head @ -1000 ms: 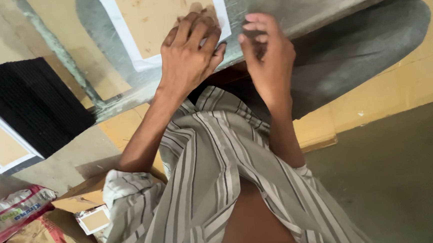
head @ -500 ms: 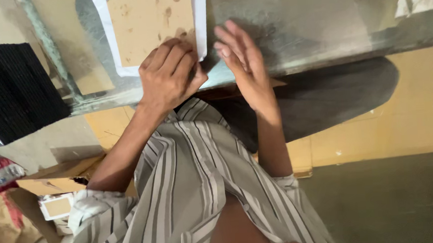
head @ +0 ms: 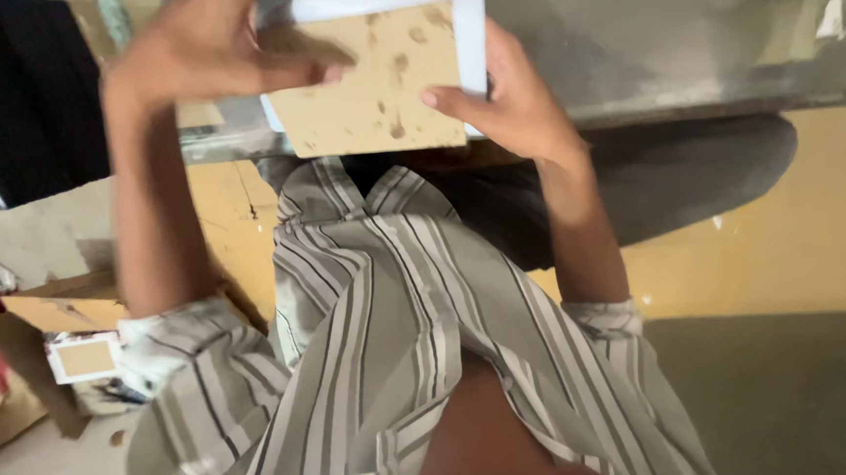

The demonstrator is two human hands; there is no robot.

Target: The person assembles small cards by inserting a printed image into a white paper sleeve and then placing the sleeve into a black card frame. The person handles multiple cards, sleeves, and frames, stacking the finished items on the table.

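The stained brown card [head: 374, 84] with its white backing has been lifted off the table [head: 676, 46]; it is now clamped in the right hand [head: 513, 105], while the blurred left hand [head: 201, 50] is closed on its top edge.

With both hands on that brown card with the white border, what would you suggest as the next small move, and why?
Probably steady the card with the right hand before doing anything else. The left hand is blurred at the card's upper left corner, and the card is lifted off the grey bench, so only the right grip looks firm.

Grey metal table [head: 685, 45], yellow floor [head: 785, 235] — dim
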